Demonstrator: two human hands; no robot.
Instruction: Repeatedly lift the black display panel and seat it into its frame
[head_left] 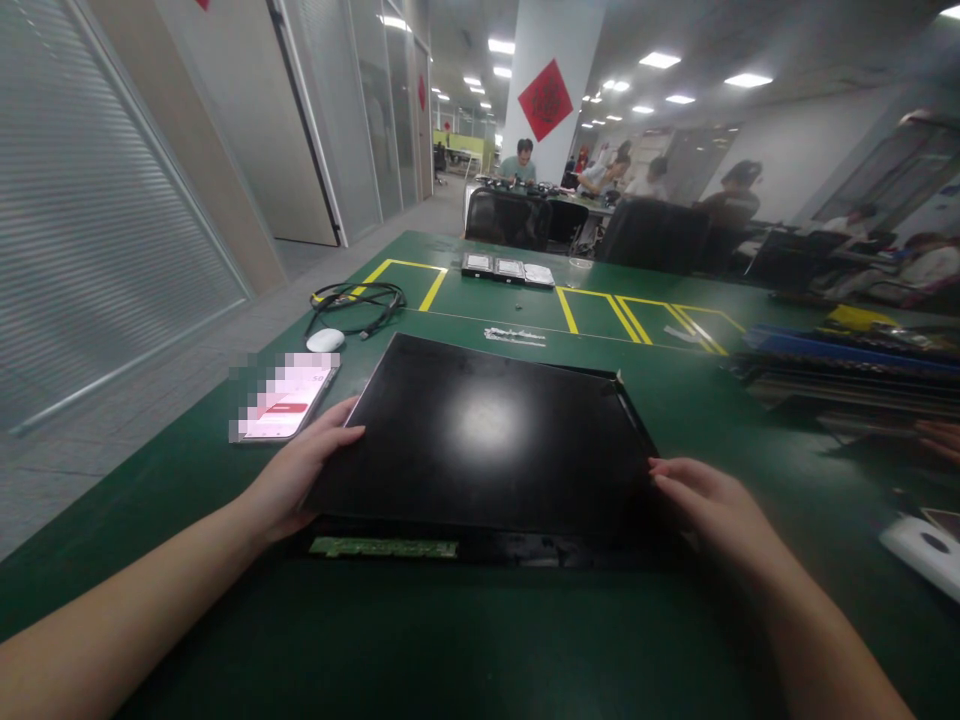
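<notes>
A dark, glossy LCD panel (420, 440) lies tilted in front of me, with a round light glare near its middle. My left hand (319, 460) grips its left edge, thumb on top and the other fingers partly hidden beneath. On the opposite side, my right hand (694, 490) pinches the right edge between thumb and fingers. Under the panel is a black frame (637, 415), showing along the right side and the near edge. A green circuit board strip (382, 548) shows below the panel's near edge.
Left of the panel lie a lit phone (289, 400), a white mouse (325, 341) and a coiled black cable (382, 300). Several hard drives (495, 266) sit farther back on the green table (480, 640). Stacked parts (810, 360), a white device (922, 550) and another person's hand (937, 435) are at right.
</notes>
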